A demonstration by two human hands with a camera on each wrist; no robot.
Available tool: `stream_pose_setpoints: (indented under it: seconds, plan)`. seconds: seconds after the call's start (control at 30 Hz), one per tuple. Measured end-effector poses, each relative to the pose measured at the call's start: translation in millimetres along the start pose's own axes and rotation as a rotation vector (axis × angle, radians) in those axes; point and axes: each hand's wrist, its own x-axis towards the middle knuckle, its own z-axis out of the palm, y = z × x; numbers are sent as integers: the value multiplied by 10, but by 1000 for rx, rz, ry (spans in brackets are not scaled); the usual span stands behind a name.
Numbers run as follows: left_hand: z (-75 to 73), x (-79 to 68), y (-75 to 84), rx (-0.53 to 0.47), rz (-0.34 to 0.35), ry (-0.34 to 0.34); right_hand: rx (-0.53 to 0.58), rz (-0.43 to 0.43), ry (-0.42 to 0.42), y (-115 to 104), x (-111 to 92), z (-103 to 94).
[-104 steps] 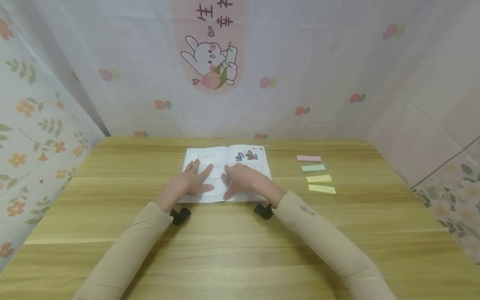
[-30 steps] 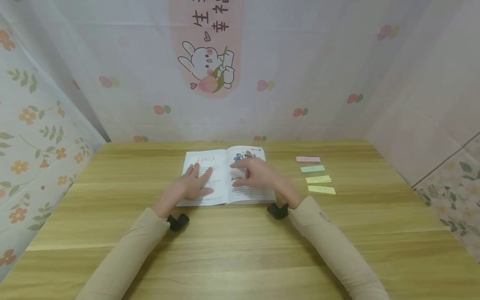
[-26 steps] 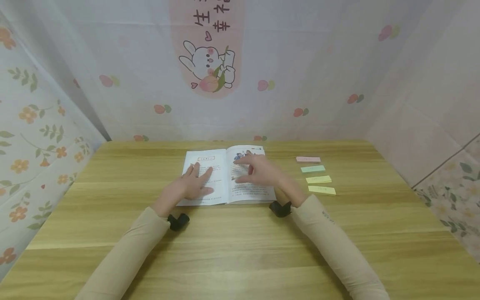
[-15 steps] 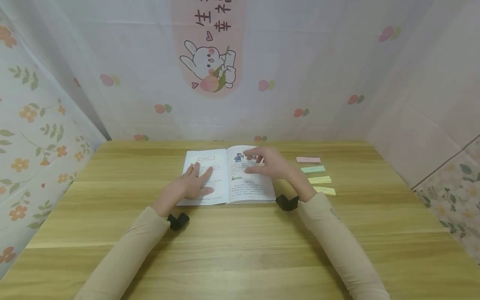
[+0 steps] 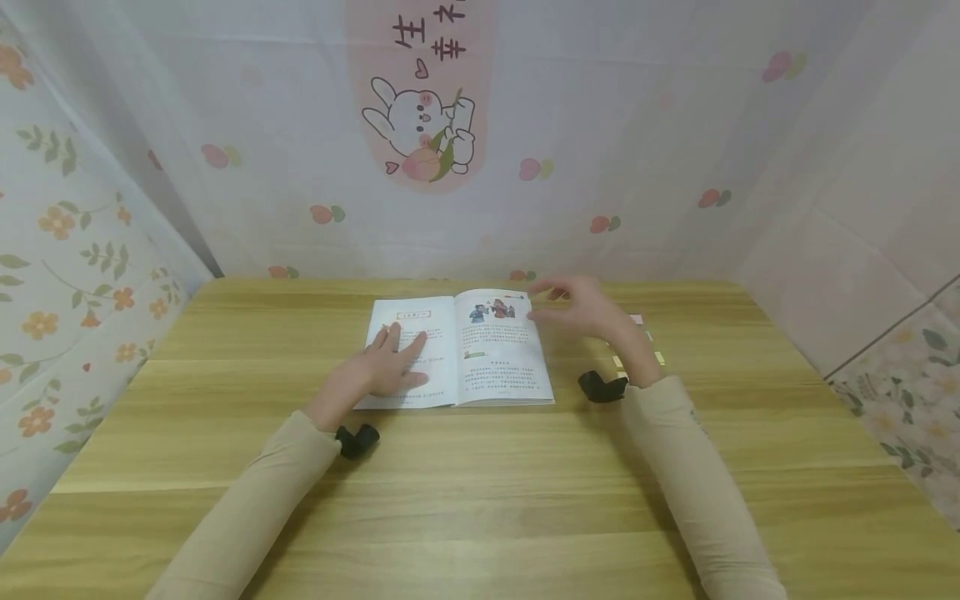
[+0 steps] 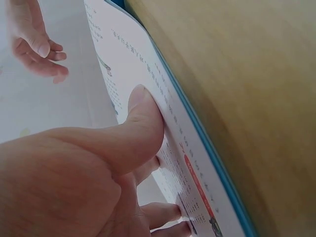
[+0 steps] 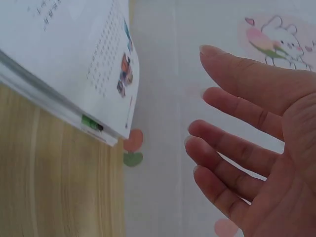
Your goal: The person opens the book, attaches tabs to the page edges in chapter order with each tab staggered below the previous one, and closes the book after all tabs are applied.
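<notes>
A person's beige sleeves (image 5: 251,504) come in from the near side of a wood-grain table (image 5: 450,508), a black fitting (image 5: 358,442) at each wrist. Beyond them, the left hand (image 5: 380,367) lies with fingers spread wide on the left page of an open book (image 5: 495,385), thumb and fingertips touching the paper. The book rests near the middle of the table's far edge, a colored illustration (image 5: 504,310) atop its right page. Toward the table's right edge, paper strips (image 5: 660,358) are partly hidden by the right forearm. The right hand (image 5: 581,307) hangs just beside the book's far right corner, its half-curved fingers holding nothing, a moderate gap between thumb and forefinger. Past the far edge hangs a pale fabric backdrop (image 5: 300,125) printed with a rabbit (image 5: 408,114).
</notes>
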Motion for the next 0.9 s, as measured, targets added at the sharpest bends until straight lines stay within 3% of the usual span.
stream_pose_setpoints:
  seconds: [0.33,0.63,0.9]
  plan:
    - [5,-9,-4,-10,13,-1,6,2,20,266,-48,-155]
    - [11,-10,-13,-13,17,4,11,109,21,470,-140,-270]
    - [17,8,-16,-5,7,8,92,156,-17,685,-225,-328]
